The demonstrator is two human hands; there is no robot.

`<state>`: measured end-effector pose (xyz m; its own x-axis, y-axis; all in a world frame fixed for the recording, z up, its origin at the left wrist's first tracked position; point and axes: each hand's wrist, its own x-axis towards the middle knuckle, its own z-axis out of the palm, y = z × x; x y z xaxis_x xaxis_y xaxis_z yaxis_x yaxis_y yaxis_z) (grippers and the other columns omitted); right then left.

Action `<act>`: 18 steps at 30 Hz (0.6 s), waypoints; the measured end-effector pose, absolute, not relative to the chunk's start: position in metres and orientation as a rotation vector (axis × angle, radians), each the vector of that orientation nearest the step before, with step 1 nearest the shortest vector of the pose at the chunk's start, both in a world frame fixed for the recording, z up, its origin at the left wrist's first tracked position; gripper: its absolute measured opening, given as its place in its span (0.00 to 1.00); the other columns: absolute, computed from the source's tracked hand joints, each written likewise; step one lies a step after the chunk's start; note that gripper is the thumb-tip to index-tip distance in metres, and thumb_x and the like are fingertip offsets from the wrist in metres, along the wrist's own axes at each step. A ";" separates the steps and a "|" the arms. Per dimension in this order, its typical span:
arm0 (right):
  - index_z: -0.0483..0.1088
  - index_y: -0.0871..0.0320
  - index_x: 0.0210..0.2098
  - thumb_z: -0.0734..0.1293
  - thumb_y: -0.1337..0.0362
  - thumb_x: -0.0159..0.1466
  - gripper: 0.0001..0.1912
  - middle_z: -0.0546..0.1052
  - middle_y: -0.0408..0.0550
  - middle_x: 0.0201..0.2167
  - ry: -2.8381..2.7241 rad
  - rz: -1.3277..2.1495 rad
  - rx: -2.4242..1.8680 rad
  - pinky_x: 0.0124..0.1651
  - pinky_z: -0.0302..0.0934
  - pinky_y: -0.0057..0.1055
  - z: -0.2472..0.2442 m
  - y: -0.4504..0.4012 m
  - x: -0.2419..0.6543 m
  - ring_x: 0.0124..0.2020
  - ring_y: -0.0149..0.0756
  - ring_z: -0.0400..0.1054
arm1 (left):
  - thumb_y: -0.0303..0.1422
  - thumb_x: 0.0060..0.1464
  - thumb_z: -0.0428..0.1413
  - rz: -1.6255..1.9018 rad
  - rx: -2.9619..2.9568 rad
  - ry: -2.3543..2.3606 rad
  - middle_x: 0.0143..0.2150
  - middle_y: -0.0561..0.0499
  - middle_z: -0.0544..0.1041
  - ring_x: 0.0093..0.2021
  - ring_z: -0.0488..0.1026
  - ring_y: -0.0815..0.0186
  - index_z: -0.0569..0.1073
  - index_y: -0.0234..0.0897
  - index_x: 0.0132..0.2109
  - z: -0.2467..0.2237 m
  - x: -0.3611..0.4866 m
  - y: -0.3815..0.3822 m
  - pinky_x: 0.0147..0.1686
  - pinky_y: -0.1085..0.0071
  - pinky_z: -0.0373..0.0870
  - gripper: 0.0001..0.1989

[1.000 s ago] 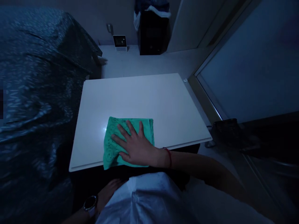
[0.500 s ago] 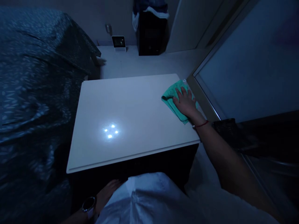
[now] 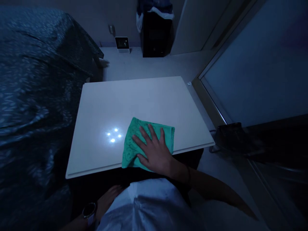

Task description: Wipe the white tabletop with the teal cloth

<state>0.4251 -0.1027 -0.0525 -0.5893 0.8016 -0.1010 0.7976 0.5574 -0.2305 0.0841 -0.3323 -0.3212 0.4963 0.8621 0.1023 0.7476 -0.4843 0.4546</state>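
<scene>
Cloth: green one (image 3: 130,147), folded over, sits at the near edge of the white counter (image 3: 96,106), a bit right of the middle, with its lower part hanging over the front. It was up by the far right corner half a second ago, so that corner's uncovered again and the near stretch is what's getting contact now.
Right grip: (image 3: 156,155) flat on top of the cloth, fingers spread, not clenched on anything lol. It came back toward the person along with the cloth.
Left grip: (image 3: 114,192) parked low by the counter's dark front, partly hidden, so can't tell if it's open or closed. Wristwatch (image 3: 89,209) on that arm.
Light spots: bright reflections (image 3: 113,140) just left of the cloth, fully in view.
Wall side: small screen (image 3: 122,43) beside a black box (image 3: 154,38), both on the floor, unchanged.
</scene>
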 end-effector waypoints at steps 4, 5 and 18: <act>0.59 0.44 0.84 0.62 0.47 0.80 0.36 0.54 0.53 0.87 -2.697 0.381 -1.555 0.78 0.47 0.81 -0.053 -0.077 0.449 0.86 0.71 0.44 | 0.46 0.81 0.37 0.478 2.493 1.210 0.52 0.41 0.90 0.50 0.91 0.52 0.91 0.42 0.57 -0.314 0.082 -0.328 0.58 0.69 0.85 0.36; 0.60 0.45 0.84 0.61 0.49 0.80 0.35 0.55 0.54 0.87 -2.642 0.337 -1.654 0.78 0.47 0.81 -0.054 -0.065 0.461 0.86 0.71 0.44 | 0.46 0.80 0.38 0.465 2.487 1.175 0.53 0.40 0.90 0.51 0.91 0.52 0.90 0.41 0.58 -0.312 0.082 -0.327 0.59 0.68 0.84 0.35; 0.60 0.52 0.83 0.54 0.50 0.80 0.36 0.56 0.61 0.86 -1.935 0.113 -2.333 0.69 0.64 0.79 -0.066 -0.017 0.575 0.83 0.73 0.52 | 0.48 0.80 0.38 0.503 2.418 1.084 0.54 0.41 0.90 0.52 0.90 0.52 0.89 0.43 0.62 -0.315 0.079 -0.323 0.62 0.66 0.83 0.35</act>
<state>0.5750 -0.0169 -0.0662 0.1857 0.9825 0.0120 0.9744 -0.1825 -0.1310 0.0789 -0.3225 -0.3153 0.6264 0.7658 0.1454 0.6054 -0.5955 0.5280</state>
